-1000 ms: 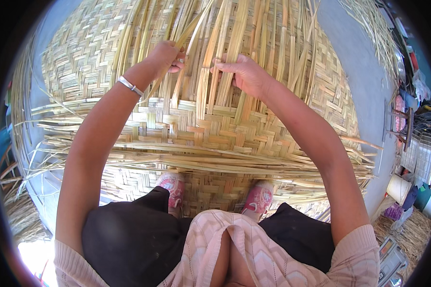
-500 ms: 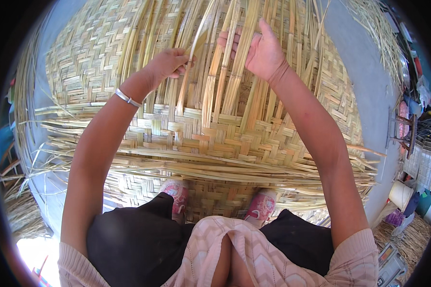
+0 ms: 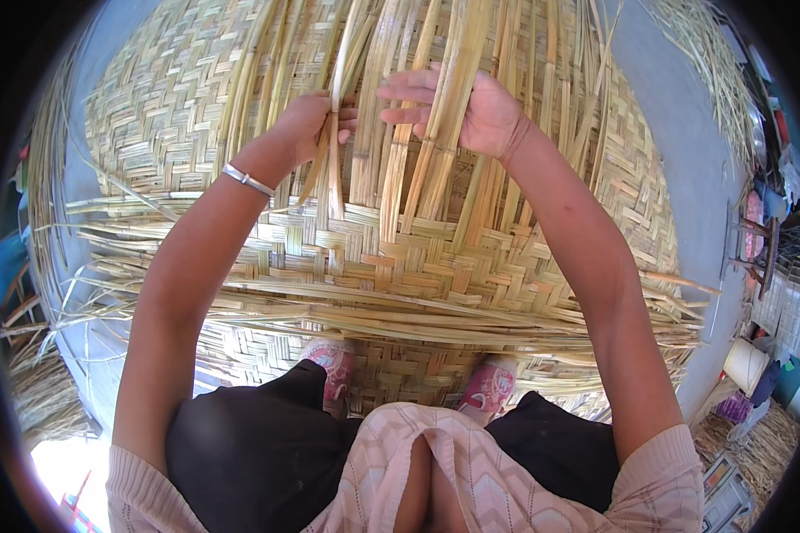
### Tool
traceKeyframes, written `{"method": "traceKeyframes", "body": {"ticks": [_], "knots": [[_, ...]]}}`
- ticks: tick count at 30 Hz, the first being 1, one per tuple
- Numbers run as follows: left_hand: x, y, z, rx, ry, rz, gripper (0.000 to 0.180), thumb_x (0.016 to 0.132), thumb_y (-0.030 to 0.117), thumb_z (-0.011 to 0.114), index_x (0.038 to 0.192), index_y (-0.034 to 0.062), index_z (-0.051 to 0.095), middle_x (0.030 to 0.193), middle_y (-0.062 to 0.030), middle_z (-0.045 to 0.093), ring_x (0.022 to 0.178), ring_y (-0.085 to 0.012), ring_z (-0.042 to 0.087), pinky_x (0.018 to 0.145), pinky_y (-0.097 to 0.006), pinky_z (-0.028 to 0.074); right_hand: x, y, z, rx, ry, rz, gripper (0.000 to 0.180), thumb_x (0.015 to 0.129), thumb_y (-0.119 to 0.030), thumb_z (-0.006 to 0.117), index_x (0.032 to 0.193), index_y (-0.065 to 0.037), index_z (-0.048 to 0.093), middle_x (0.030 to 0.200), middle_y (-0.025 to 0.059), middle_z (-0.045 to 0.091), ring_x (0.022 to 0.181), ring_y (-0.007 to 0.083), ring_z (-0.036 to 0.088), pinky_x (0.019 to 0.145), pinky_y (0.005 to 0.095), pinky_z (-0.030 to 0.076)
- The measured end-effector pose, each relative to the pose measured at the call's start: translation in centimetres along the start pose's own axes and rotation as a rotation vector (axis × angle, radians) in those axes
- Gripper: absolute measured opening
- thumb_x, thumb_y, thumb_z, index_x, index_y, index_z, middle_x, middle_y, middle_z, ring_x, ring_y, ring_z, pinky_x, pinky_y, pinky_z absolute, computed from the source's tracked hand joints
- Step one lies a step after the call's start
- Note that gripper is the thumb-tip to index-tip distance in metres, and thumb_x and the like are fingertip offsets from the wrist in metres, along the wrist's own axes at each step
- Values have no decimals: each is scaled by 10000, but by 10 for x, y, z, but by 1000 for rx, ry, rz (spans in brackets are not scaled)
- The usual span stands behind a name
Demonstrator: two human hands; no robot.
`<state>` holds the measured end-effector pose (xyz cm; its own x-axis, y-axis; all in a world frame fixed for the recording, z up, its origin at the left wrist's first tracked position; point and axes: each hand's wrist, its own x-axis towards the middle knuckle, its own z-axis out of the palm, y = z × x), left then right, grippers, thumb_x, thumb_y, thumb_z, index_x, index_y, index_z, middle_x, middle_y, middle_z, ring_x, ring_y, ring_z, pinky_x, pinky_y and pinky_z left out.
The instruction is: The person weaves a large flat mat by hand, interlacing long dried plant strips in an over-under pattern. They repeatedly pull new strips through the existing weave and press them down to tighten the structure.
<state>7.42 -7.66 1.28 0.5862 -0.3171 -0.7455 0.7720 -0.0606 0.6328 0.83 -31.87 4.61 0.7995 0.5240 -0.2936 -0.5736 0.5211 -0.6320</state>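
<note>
A large woven bamboo mat lies in front of me, with many loose upright bamboo strips rising from its woven part. My left hand, with a silver bangle on the wrist, pinches a thin bamboo strip that hangs down over the weave. My right hand is spread among the loose strips just to the right, fingers pointing left and threaded between them. A bundle of long horizontal strips crosses the mat near my feet.
My feet in pink shoes stand on the mat's near edge. Grey floor runs along the right side. Loose straw lies at the left, and boxes, a pale roll and clutter sit at the right.
Both hands have moved up and away along the loose strips. The left hand now pinches one strip, and the right hand has shifted left, fingers spread between the strips.
</note>
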Motion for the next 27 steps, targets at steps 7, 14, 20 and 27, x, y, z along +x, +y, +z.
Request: {"method": "traceKeyframes", "body": {"ticks": [7,14,20,27], "knots": [[-16,-3,-8,22,-270,112,151,986,188,494,1003,46,543,821,-30,546,707,-153,541,605,-283,484,-2,-1,0,16,-4,44,584,1011,-358,304,1385,88,353,1379,234,462,1183,390,544,919,434,540],[-31,-5,-12,-25,-437,129,151,963,237,539,982,87,548,829,-4,552,754,-132,534,707,-317,471,-5,0,-5,32,-6,91,584,1008,-370,315,1359,91,388,1322,250,504,1149,384,567,947,468,514],[-29,-12,-15,-64,-367,112,196,948,263,564,918,70,550,770,-18,530,699,-153,526,694,-332,493,-2,5,-8,0,130,72,440,951,-299,545,1222,47,523,1171,215,605,1016,328,646,881,435,554],[-22,-18,-13,-109,-351,89,217,962,242,529,1110,84,551,906,-10,602,792,-135,580,707,-304,501,4,-2,10,-108,282,-1,434,834,-284,735,1127,-14,564,1025,131,634,866,200,675,717,327,592]]}}
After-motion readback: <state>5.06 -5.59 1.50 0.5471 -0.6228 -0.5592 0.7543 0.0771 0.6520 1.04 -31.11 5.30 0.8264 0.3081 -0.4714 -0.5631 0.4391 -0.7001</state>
